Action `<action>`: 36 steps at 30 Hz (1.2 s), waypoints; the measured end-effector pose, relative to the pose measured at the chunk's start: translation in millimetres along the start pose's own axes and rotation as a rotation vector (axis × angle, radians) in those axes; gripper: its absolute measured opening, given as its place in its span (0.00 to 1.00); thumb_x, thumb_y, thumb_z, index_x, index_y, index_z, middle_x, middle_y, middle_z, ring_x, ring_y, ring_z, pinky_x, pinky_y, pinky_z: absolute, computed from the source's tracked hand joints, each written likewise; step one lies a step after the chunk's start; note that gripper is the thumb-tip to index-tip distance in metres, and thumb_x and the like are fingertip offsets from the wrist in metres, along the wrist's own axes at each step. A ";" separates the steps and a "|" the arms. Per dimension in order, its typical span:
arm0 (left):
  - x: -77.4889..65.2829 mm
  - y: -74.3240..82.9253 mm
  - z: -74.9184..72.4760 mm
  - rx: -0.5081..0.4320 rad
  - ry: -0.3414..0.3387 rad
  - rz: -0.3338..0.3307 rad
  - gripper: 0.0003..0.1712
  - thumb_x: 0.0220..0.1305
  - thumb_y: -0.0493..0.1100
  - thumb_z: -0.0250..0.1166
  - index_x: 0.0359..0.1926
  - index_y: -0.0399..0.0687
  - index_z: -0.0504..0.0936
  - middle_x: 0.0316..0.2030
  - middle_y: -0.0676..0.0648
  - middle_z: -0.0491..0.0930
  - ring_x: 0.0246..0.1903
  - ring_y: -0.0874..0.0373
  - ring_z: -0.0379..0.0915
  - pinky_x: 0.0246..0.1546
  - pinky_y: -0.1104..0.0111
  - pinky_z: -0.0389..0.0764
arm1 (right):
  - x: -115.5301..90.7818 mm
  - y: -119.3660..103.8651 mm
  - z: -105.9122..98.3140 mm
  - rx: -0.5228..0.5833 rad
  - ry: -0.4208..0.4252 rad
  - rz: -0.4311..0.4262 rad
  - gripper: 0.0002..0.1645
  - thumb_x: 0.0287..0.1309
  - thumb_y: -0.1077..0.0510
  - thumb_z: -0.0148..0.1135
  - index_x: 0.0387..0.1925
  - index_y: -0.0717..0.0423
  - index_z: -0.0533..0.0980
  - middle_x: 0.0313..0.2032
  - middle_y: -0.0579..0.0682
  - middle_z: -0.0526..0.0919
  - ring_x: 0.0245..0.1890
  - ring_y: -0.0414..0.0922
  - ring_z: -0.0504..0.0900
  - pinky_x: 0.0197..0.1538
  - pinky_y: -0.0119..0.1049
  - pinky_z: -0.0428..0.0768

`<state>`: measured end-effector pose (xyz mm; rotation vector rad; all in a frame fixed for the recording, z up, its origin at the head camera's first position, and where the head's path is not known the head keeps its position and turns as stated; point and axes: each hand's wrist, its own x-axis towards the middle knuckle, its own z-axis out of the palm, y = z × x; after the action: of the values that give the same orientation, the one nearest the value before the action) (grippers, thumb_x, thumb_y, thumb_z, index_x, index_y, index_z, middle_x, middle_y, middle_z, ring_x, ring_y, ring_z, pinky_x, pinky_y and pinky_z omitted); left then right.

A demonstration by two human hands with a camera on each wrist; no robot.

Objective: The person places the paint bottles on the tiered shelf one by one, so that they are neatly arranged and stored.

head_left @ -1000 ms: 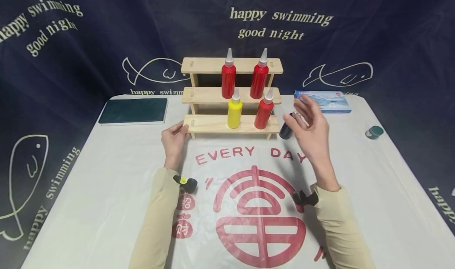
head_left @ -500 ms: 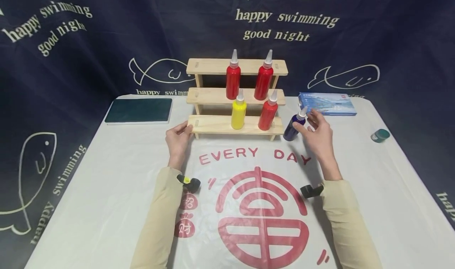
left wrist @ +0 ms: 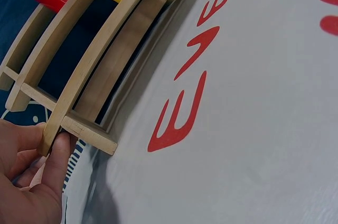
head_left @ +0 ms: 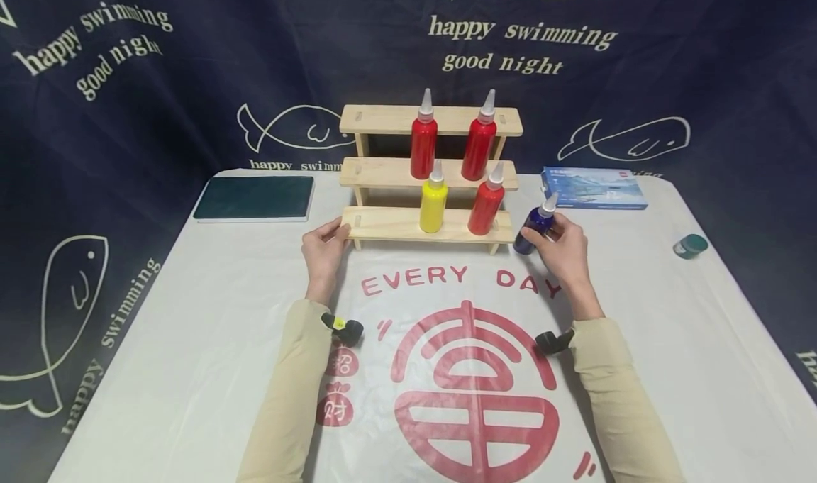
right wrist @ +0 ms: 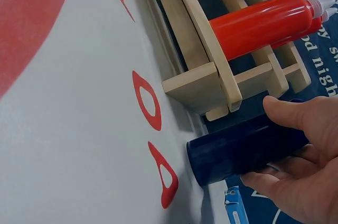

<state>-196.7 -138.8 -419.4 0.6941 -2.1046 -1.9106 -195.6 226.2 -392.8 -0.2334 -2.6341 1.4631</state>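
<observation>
My left hand (head_left: 323, 257) pinches the left end of the lowest step of a three-step wooden rack (head_left: 383, 220), thumb below and fingers above in the left wrist view. Right of the rack, my right hand (head_left: 567, 252) holds a dark blue squeeze bottle (head_left: 535, 226) between thumb and fingers. The bottle has a pale pointed cap and leans slightly; I cannot tell whether its base touches the table. On the lowest step stand a yellow bottle (head_left: 433, 208) and a red bottle (head_left: 486, 209). Two more red bottles, one left (head_left: 424, 148) and one right (head_left: 479, 150), stand on the middle step.
Behind my right hand lies a blue box (head_left: 593, 188). A small green-capped jar (head_left: 691, 246) lies near the table's right edge. At the back left is a dark green flat case (head_left: 254, 198). A printed white cloth (head_left: 210, 327) covers the table; a dark curtain (head_left: 357, 36) hangs behind.
My right hand has come down from above the blue bottle and closed its thumb and fingers on it. The left hand keeps its hold on the rack. The head view has shifted slightly.
</observation>
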 end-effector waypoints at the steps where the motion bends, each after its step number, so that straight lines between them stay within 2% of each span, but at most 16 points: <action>1: -0.1 0.0 0.1 0.001 0.001 0.000 0.18 0.64 0.35 0.65 0.55 0.38 0.82 0.51 0.37 0.82 0.48 0.51 0.82 0.41 0.76 0.85 | -0.7 -0.6 -0.6 -0.011 0.001 0.000 0.29 0.60 0.57 0.67 0.60 0.66 0.72 0.57 0.66 0.78 0.60 0.58 0.76 0.66 0.48 0.73; 10: -0.7 1.3 -0.3 -0.020 -0.007 0.010 0.18 0.64 0.35 0.65 0.54 0.36 0.81 0.50 0.36 0.82 0.47 0.49 0.82 0.40 0.76 0.85 | -16.4 -14.1 -13.9 -0.063 -0.033 -0.001 0.30 0.59 0.53 0.67 0.58 0.66 0.74 0.53 0.64 0.81 0.56 0.55 0.79 0.62 0.46 0.77; 13: -1.0 1.5 -0.6 -0.027 -0.011 0.010 0.18 0.64 0.35 0.65 0.54 0.36 0.81 0.49 0.36 0.83 0.46 0.49 0.82 0.40 0.76 0.85 | -23.2 -18.6 -18.1 -0.075 -0.062 -0.021 0.31 0.59 0.51 0.68 0.59 0.66 0.74 0.53 0.64 0.81 0.55 0.56 0.80 0.57 0.34 0.81; 15: -0.9 1.1 -0.7 -0.031 -0.012 0.008 0.18 0.64 0.35 0.65 0.54 0.36 0.81 0.49 0.36 0.83 0.46 0.50 0.82 0.39 0.76 0.85 | -27.4 -21.4 -20.1 -0.083 -0.082 -0.043 0.31 0.59 0.51 0.68 0.58 0.66 0.74 0.52 0.65 0.82 0.54 0.57 0.81 0.51 0.23 0.80; 17: -0.6 0.5 -0.8 -0.034 -0.011 0.006 0.18 0.64 0.35 0.65 0.54 0.37 0.81 0.49 0.37 0.83 0.46 0.50 0.82 0.39 0.76 0.85 | -31.1 -24.5 -21.4 -0.087 -0.102 -0.063 0.31 0.58 0.51 0.69 0.57 0.66 0.75 0.51 0.65 0.82 0.53 0.57 0.81 0.48 0.19 0.78; 18: -0.5 0.3 -0.8 -0.037 -0.010 0.004 0.18 0.64 0.35 0.65 0.54 0.36 0.81 0.49 0.36 0.83 0.46 0.50 0.82 0.39 0.76 0.85 | -32.9 -26.5 -21.8 -0.086 -0.113 -0.072 0.30 0.58 0.52 0.69 0.57 0.66 0.75 0.51 0.66 0.82 0.53 0.57 0.81 0.50 0.20 0.79; 20: 0.0 -0.1 -0.5 -0.033 -0.007 0.005 0.18 0.64 0.35 0.65 0.54 0.37 0.81 0.49 0.36 0.83 0.46 0.50 0.82 0.39 0.76 0.85 | -36.4 -30.9 -22.1 -0.082 -0.133 -0.086 0.30 0.58 0.53 0.69 0.57 0.67 0.75 0.51 0.66 0.82 0.53 0.58 0.81 0.54 0.29 0.81; 22: 0.2 -0.2 -0.5 -0.023 -0.003 0.008 0.18 0.64 0.35 0.65 0.54 0.37 0.81 0.49 0.36 0.83 0.46 0.50 0.83 0.39 0.76 0.85 | -39.8 -35.7 -21.4 -0.076 -0.156 -0.095 0.29 0.58 0.55 0.69 0.57 0.67 0.74 0.51 0.66 0.81 0.53 0.58 0.81 0.58 0.40 0.80; 24: 0.1 0.2 -0.3 -0.017 -0.001 0.008 0.18 0.64 0.35 0.65 0.54 0.37 0.82 0.49 0.36 0.83 0.46 0.50 0.83 0.39 0.76 0.85 | -42.9 -40.7 -19.3 -0.066 -0.173 -0.102 0.28 0.58 0.57 0.69 0.56 0.66 0.74 0.51 0.66 0.82 0.54 0.58 0.81 0.58 0.47 0.78; 36: -0.7 1.0 -0.7 0.000 0.003 -0.003 0.17 0.63 0.36 0.65 0.54 0.39 0.82 0.48 0.38 0.84 0.44 0.53 0.83 0.39 0.75 0.86 | -56.3 -66.0 5.9 -0.031 -0.272 -0.109 0.28 0.57 0.60 0.70 0.58 0.66 0.73 0.54 0.66 0.80 0.56 0.60 0.79 0.61 0.53 0.76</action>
<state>-196.0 -139.0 -418.2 0.7004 -2.1036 -1.9098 -146.5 176.1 -341.5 0.1139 -2.8273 1.5147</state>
